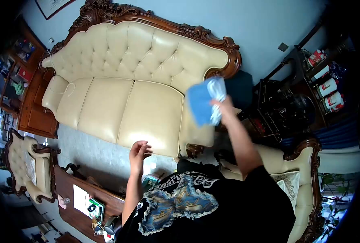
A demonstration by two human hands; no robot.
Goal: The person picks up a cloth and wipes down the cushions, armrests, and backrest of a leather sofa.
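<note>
My right hand [224, 108] is closed around the white, bunched side of a blue-and-white folded cloth [200, 101]. The cloth is slightly blurred and overlaps the right armrest of a long cream leather sofa [151, 111] in this view. Over the floor in front of the sofa, my left hand [139, 154] holds nothing; its fingers are loosely bent and apart. A carved wooden frame [147, 18] runs along the top of the sofa's tufted back.
A brown wooden table [68, 182] with papers and small items stands at lower left, beside a cream armchair [38, 178]. On the right are a dark shelf [313, 93] with red-and-white containers and another cream seat [305, 206] with a patterned cushion [291, 182]. A white cord [71, 90] lies on the sofa.
</note>
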